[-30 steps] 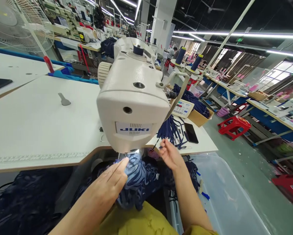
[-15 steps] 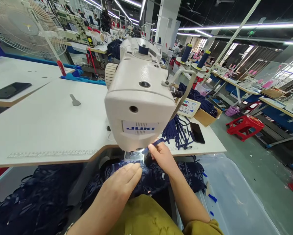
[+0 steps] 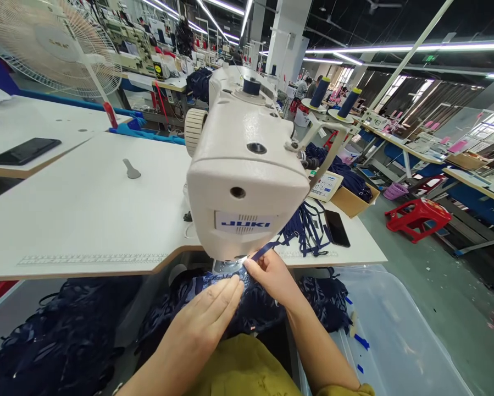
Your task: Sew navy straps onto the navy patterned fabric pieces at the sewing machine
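A white sewing machine head (image 3: 247, 165) marked JUKI stands in front of me, its needle area lit underneath. My left hand (image 3: 207, 313) lies on a navy lace garment (image 3: 255, 308), fingers stretched out together, the tips just in front of the needle plate (image 3: 226, 267). Right of the plate, my right hand (image 3: 271, 275) is closed, pinching a navy strap (image 3: 267, 248) between thumb and forefinger. That strap runs up and right to a bundle of navy straps (image 3: 304, 225) on the table. The machine head hides the needle and presser foot.
On the white table (image 3: 85, 220) lie a grey metal piece (image 3: 131, 169) and a phone (image 3: 336, 228). Dark garments (image 3: 57, 330) heap at lower left. A clear plastic bin (image 3: 399, 330) sits at lower right. Behind are a fan (image 3: 61, 44) and a red stool (image 3: 417, 217).
The right hand has drawn the strap down and left, closer to the needle plate, and more strap shows. The left hand stays on the garment. The whole view has shifted slightly.
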The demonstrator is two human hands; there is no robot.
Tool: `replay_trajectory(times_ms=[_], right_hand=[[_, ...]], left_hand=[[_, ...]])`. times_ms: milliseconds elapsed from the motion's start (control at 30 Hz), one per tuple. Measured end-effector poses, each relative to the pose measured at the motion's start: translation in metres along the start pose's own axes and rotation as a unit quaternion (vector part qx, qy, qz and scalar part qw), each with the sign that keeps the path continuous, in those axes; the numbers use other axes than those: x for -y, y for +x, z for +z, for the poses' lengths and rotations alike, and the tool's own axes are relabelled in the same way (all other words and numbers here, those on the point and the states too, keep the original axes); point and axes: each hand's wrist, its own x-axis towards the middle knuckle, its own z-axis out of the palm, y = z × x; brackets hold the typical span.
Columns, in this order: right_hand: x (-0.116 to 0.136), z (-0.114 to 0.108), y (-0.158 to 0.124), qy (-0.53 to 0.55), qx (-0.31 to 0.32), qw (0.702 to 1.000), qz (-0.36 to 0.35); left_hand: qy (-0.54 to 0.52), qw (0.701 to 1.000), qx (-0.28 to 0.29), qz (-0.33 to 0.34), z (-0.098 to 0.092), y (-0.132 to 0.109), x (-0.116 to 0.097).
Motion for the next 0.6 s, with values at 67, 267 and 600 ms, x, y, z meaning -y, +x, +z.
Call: replay_trajectory(times_ms=[67, 267, 600], right_hand=[[0.0003, 0.0000, 0.0008, 0.004, 0.006, 1.000, -0.002], [0.0036, -0.0014, 0.0012, -0.025, 0.006, 1.000, 0.005], [0.0025, 0.0076, 0.0067, 0.085, -0.045, 0.994, 0.044]], left_hand=[[0.005, 1.000, -0.004, 0.003, -0.0009, 0.0007, 0.0008], [0.004, 1.000, 0.000, 0.005, 0.0004, 0.0000, 0.0009], [-0.017, 1.000, 0.009, -0.024, 0.0077, 0.0061, 0.0028]])
